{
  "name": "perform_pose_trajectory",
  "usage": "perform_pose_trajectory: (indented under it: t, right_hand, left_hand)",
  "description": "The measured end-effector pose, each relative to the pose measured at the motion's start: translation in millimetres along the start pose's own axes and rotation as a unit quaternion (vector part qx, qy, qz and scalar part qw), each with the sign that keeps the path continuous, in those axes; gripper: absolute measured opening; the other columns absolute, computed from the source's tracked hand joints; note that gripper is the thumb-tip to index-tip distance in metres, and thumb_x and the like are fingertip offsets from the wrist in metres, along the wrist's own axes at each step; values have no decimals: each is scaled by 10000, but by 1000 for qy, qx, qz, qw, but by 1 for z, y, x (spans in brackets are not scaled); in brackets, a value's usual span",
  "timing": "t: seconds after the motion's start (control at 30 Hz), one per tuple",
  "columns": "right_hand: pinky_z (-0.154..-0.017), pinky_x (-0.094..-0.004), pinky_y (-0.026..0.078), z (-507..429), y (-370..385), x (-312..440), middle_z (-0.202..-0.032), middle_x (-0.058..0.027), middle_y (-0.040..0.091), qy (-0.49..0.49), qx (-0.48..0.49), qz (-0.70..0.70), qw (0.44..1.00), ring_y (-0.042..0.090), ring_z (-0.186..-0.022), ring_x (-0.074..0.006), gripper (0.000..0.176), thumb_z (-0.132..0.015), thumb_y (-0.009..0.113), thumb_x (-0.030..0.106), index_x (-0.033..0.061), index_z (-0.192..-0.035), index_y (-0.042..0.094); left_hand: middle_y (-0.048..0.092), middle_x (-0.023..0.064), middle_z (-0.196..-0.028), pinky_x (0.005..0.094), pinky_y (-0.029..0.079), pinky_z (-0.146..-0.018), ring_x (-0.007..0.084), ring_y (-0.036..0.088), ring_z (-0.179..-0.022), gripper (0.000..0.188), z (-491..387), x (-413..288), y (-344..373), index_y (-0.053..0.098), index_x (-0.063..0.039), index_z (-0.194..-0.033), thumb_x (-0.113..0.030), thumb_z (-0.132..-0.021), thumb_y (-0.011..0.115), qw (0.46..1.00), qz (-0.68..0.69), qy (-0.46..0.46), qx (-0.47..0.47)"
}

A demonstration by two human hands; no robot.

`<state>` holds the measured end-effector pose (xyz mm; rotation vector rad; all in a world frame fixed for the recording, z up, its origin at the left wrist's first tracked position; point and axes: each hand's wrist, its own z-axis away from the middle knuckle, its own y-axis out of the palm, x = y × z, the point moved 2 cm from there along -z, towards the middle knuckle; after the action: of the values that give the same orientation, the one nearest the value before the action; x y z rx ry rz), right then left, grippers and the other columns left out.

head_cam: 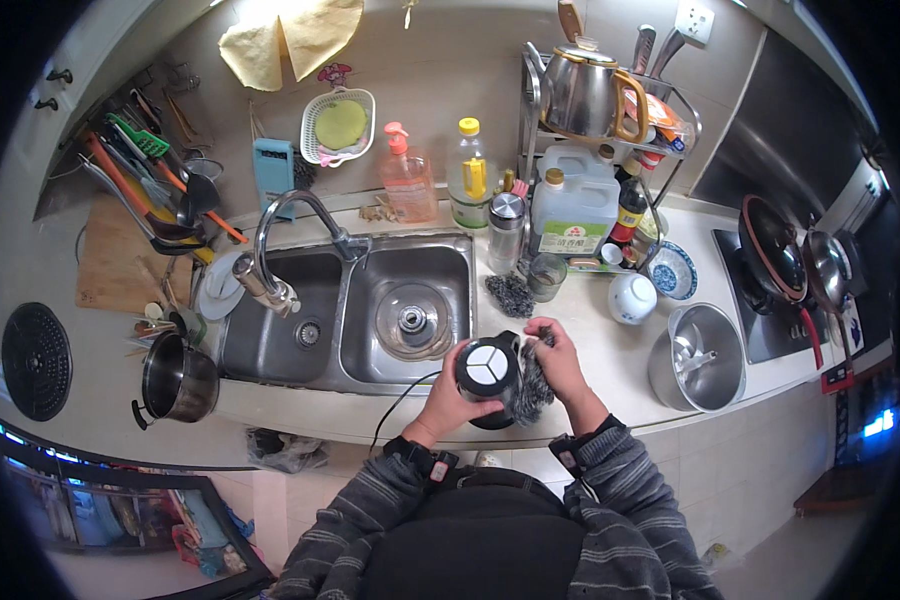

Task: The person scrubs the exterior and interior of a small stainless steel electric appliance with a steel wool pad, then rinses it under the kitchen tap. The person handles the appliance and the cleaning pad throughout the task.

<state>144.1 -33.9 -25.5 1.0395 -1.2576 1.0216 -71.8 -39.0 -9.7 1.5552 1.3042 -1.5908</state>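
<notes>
My left hand (pixel 448 399) grips the side of a black motor unit (pixel 487 367), with a white disc in three sections on its top. A black power cord (pixel 390 412) runs left from it along the counter's front edge. Pinched in my right hand (pixel 568 369) is a grey, mottled scrubbing cloth (pixel 531 391), hanging against the unit's right side. A similar bunched cloth (pixel 510 295) lies just beyond, beside a drinking glass (pixel 547 277). To the right stands a steel bowl (pixel 660 375) with a bladed piece (pixel 694 358) inside.
Left of my hands is a double steel sink (pixel 341 360) with a clear round lid or bowl (pixel 401 341) in its right basin. The faucet (pixel 266 285) arches over the left basin. A steel pot (pixel 172 382) stands near the front edge; pans (pixel 772 247) rest on the stove at right.
</notes>
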Motion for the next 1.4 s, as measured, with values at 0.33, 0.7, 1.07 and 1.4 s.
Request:
perform_pose_trajectory:
  t: [0.33,0.7,1.07,1.4]
  right_hand:
    - [-789,-448,532,27,-61,-42,-1078,-191,611,20,-115,633,765,646,-866,-368,530,-836,675,421,119,-1241,516]
    - [-732,-361,574,61,-97,-37,-1250,-244,540,266,8,69,962,675,-940,-237,643,-794,616,-36,31,-1398,405]
    - [-1107,-573,261,92,-48,-37,-1218,-33,585,-199,164,623,739,462,-1238,-263,390,-753,670,213,199,-1143,666]
    - [-865,-409,446,52,-14,44,-963,-89,628,-288,54,407,865,568,-938,-302,362,-726,701,49,91,-1081,640]
  left_hand:
    - [485,156,-1352,360,401,-1060,260,501,-1254,1067,-9,29,17,287,-17,-1431,-219,-596,920,999,19,-20,32]
    - [505,153,-1319,361,398,-1059,260,502,-1251,1042,-6,23,22,269,-27,-1420,-189,-607,901,997,14,-16,74]
    - [516,145,-1319,352,412,-1047,245,519,-1236,1068,-1,23,19,275,-36,-1436,-189,-591,910,996,31,-9,82]
    - [513,142,-1324,352,402,-1058,252,511,-1247,1037,2,24,21,301,-33,-1423,-198,-595,902,998,9,-20,64]
